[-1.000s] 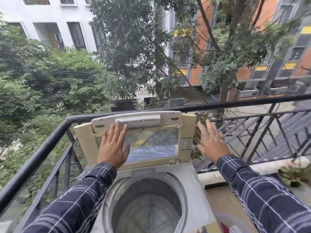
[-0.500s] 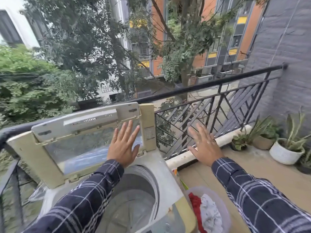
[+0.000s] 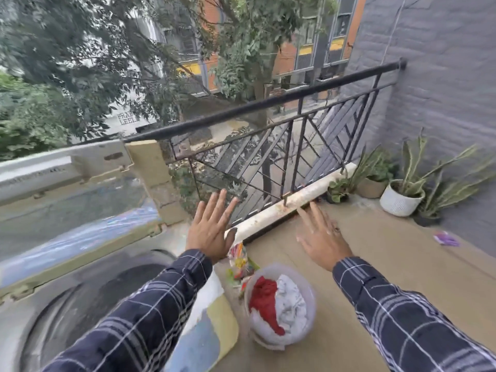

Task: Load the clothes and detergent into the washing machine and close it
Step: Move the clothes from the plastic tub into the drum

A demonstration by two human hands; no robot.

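We see the clothes (image 3: 279, 302) in a tub (image 3: 312, 292) on the floor (image 3: 397, 269), just below both hands. Left hand (image 3: 210, 229) and right hand (image 3: 322, 237) hover flat, fingers spread, empty; the washing machine (image 3: 53, 304) stands open at left.

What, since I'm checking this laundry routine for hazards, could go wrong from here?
1. The yellowed washing machine lid stands open with neither the left hand nor the right hand on it; it might drop while loading.
2. The round translucent plastic tub of red and white clothes sits on the floor beside colourful packets; a step there might crush them.
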